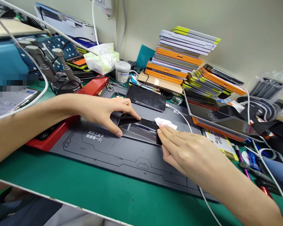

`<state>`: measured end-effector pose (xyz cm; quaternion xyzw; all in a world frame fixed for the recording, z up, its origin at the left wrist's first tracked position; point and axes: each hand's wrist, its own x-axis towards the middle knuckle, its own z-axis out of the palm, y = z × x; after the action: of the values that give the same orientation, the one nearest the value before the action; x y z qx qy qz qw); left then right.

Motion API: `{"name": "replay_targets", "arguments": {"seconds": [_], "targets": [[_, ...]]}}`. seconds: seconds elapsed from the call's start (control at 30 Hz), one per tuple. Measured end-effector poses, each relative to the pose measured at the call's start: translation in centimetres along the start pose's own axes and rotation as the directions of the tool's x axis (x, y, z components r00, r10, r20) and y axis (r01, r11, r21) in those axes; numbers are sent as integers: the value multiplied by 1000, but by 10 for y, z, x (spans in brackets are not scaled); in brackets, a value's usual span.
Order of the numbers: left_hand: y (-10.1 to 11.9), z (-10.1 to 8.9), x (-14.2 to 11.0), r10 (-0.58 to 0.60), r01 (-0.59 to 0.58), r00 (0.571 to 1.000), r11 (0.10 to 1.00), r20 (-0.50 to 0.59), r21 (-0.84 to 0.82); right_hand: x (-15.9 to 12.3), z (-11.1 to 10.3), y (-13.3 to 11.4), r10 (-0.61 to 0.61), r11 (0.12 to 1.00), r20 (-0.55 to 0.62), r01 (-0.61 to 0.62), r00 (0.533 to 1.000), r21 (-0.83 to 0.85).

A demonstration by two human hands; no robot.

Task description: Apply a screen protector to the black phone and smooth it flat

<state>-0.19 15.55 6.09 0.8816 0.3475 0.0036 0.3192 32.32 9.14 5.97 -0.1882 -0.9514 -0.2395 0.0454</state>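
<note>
A black smartphone [141,129] lies on a grey work mat [108,157], its glossy screen facing up with reflections on it. My left hand [101,111] grips its left end, thumb at the near edge and fingers at the far edge. With its fingers held together, my right hand [188,150] presses a folded white wipe [166,122] on the phone's right end. The fingers cover part of the wipe. Just beyond, a second dark phone [146,98] lies flat on the mat, a white cable [179,113] reaching its right end.
A red device [41,144] sits under my left forearm. Behind stand a white jar [122,71], a grey tool stand [61,72] and stacked orange and grey boxes [179,56]. At right are a tablet [217,113] and screwdrivers [252,160]. Another phone [19,100] lies far left.
</note>
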Motion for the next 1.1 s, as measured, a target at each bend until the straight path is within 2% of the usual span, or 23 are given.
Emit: {"name": "replay_targets", "arguments": {"seconds": [0.4, 0.67, 0.87, 1.0, 1.1], "targets": [[-3, -1, -2, -40, 40, 999, 999, -1, 9, 0, -2, -2, -9, 1000, 46, 9, 999, -10], [-1, 1, 1, 1, -1, 1000, 1000, -7, 2, 1, -2, -2, 12, 999, 19, -11, 1000, -35], [3, -1, -1, 69, -68, 997, 998, -35, 9, -3, 3, -1, -74, 986, -25, 70, 997, -153], [5, -1, -1, 63, -63, 998, 998, -23, -29, -4, 8, -2, -32, 985, -62, 21, 998, -169], [4, -1, 0, 77, -77, 997, 997, -30, -5, -4, 7, -1, -29, 985, -46, 21, 999, -174]]}}
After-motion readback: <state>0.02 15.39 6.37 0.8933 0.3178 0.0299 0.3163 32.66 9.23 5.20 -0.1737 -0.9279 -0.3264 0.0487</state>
